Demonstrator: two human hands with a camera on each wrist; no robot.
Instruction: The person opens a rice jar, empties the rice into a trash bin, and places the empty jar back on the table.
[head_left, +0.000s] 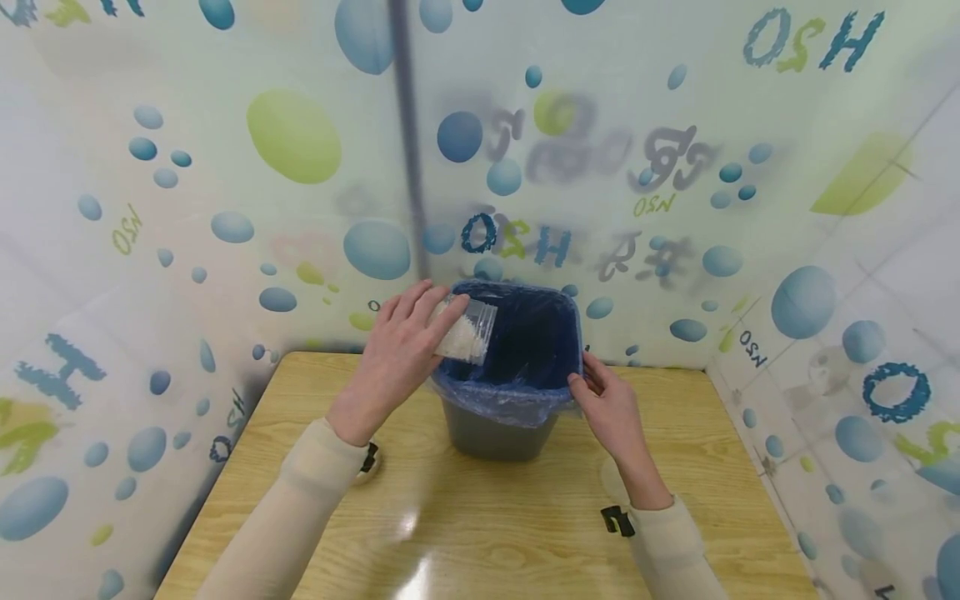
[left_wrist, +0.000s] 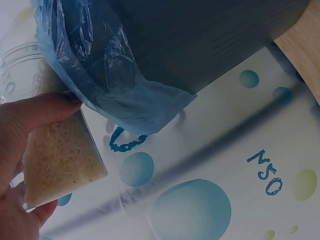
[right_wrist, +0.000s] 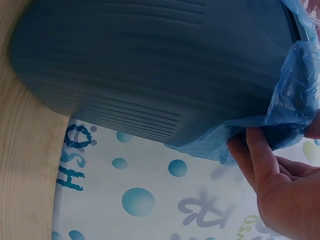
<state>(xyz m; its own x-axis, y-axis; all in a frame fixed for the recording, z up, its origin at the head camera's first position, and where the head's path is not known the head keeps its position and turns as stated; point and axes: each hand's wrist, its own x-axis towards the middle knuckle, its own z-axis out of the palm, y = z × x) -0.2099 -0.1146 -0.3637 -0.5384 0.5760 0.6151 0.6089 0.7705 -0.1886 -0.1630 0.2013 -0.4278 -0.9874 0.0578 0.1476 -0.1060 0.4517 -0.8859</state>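
My left hand (head_left: 401,342) grips a clear jar of rice (head_left: 467,337), tipped with its mouth toward the inside of a grey bin (head_left: 495,437). In the left wrist view, rice (left_wrist: 65,155) fills the lower part of the jar, and the thumb lies along its side near the bin's edge. A blue plastic bag (head_left: 517,404) lines the bin and folds over its rim. At the bin's right side my right hand (head_left: 611,408) pinches the rim and the bag, thumb on top. Its fingers (right_wrist: 260,155) curl beneath the folded edge in the right wrist view.
The bin stands on a wooden table (head_left: 465,517), toward its back edge. Behind and beside it hangs a white curtain (head_left: 637,100) with blue and green dots and lettering. Dark clips (head_left: 617,522) show near both wrists.
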